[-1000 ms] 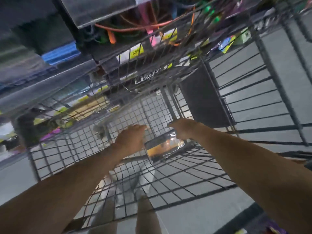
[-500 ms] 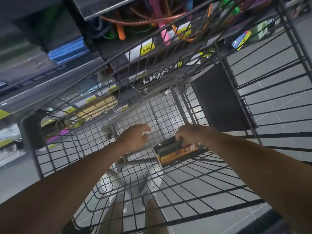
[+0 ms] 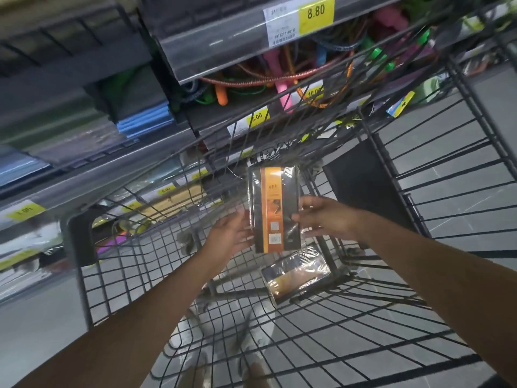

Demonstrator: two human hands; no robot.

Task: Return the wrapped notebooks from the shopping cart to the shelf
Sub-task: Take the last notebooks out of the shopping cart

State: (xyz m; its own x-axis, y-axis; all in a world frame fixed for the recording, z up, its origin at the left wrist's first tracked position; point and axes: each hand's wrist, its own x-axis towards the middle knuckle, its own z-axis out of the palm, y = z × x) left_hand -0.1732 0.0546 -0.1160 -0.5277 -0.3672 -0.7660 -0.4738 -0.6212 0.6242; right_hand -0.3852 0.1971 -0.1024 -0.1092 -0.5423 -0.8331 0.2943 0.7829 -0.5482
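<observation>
mid-task: one wrapped notebook (image 3: 275, 210) up above the cart floor (image 3: 363, 312), pinched between left hand (image 3: 230, 233) and right hand (image 3: 326, 217), second notebook (image 3: 298, 277) left on that floor, none seen shelved yet.

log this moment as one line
stage: lifting | held: wrapped notebook, upright between left hand and right hand | left in cart: second notebook

Both forearms are showing bare, no sleeves; white shoes (image 3: 253, 329) are showing below the cart's wire floor (image 3: 349, 326).
</observation>
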